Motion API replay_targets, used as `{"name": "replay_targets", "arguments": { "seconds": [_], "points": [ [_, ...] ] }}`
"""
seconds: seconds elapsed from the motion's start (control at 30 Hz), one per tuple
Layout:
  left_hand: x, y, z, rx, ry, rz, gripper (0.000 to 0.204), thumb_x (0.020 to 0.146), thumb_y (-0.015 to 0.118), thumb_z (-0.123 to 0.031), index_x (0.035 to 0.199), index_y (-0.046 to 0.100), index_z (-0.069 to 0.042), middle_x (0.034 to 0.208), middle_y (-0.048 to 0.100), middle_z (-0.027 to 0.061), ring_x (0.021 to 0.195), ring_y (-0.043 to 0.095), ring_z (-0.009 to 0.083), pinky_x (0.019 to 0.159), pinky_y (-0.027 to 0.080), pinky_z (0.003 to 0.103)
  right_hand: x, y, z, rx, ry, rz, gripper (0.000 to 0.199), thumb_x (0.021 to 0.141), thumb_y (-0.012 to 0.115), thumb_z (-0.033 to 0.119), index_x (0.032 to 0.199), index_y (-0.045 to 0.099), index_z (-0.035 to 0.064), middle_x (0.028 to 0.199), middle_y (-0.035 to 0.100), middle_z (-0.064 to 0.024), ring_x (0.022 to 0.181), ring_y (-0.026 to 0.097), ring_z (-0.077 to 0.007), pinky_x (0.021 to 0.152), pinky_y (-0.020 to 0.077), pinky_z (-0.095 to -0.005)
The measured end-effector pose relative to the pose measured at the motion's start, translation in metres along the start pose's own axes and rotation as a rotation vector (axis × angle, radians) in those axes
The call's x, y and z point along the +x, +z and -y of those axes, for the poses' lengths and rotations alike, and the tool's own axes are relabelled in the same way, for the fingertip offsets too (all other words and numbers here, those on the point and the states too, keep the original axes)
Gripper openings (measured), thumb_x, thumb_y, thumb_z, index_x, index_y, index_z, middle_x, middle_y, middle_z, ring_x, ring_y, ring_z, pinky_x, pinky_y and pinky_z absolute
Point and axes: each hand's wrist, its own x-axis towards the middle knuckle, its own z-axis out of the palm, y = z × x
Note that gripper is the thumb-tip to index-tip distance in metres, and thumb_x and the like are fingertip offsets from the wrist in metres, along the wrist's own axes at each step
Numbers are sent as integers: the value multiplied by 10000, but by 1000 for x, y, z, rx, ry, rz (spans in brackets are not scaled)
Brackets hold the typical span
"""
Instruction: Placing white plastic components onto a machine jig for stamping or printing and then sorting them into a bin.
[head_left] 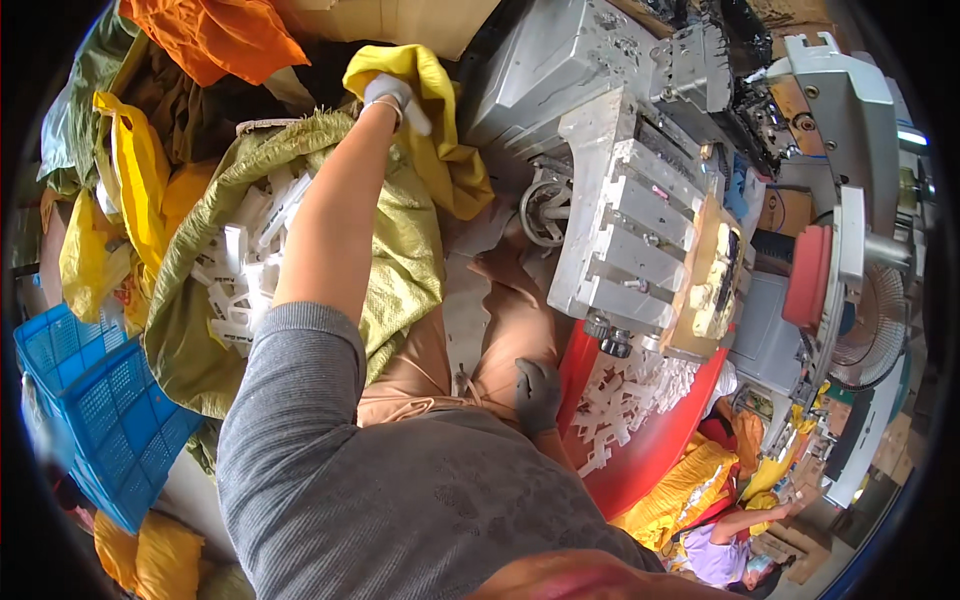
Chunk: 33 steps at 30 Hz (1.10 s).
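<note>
My left hand (390, 98), in a light grey glove, reaches forward past the rim of a large olive woven sack (408, 265). Its fingers are closed on a yellow woven sack (455, 170) that folds up around them. White plastic pieces (240, 270) fill the olive sack beneath my left forearm, which hides some of them. On my thigh rests my right hand (538, 393) in a darker grey glove, holding nothing, its fingers laid along the trouser leg. Beside it stands a red bin (655, 450) with many small white plastic pieces (625, 400) inside.
A grey metal machine with a slotted table (640, 210) and a handwheel (547, 212) stands close on my right. Blue plastic crates (125, 430) are at the left, below yellow bags (135, 180). A fan (868, 325) and another person (715, 550) are farther right.
</note>
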Motion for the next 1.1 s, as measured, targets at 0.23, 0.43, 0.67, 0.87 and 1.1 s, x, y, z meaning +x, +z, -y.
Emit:
{"name": "replay_targets", "arguments": {
  "seconds": [0.23, 0.43, 0.67, 0.87, 1.1],
  "points": [
    [14, 19, -10, -144, -101, -85, 372, 804, 548, -290, 1078, 643, -58, 1150, 608, 168, 1076, 578, 309, 891, 459, 365, 2, 4, -4, -22, 16, -18, 217, 766, 550, 47, 952, 660, 49, 890, 611, -128, 857, 577, -305, 764, 468, -396],
    [5, 11, -4, -639, -118, -217, 619, 747, 563, -375, 1211, 494, 29, 1205, 549, 247, 1149, 512, 355, 982, 395, 380, 3, 3, 0, -23, 29, -13, 167, 821, 542, 86, 937, 658, 51, 898, 626, -133, 829, 586, -315, 739, 471, -390],
    [-28, 1, 16, 238, 335, 30, 597, 742, 604, -529, 1185, 583, -130, 1251, 544, 132, 1193, 460, 342, 977, 393, 405, 7, 3, -2, -11, 22, -38, 167, 792, 546, 57, 918, 654, 31, 893, 621, -143, 848, 583, -319, 757, 467, -399],
    [-63, -18, -1, 764, 442, 167, 523, 765, 617, -404, 1266, 534, -282, 1350, 474, 17, 1223, 444, 328, 1084, 130, 592, 10, -1, 2, -12, 12, -42, 164, 787, 550, 54, 911, 655, 31, 869, 609, -143, 837, 579, -319, 742, 468, -401],
    [-74, -56, -20, 507, 629, 155, 182, 790, 555, -266, 917, 655, -182, 966, 655, 39, 1021, 580, 245, 1080, 145, 585, 4, 2, -4, 12, -1, -70, 180, 786, 544, 52, 924, 660, 54, 866, 607, -136, 836, 576, -317, 734, 470, -398]
  ]
}}
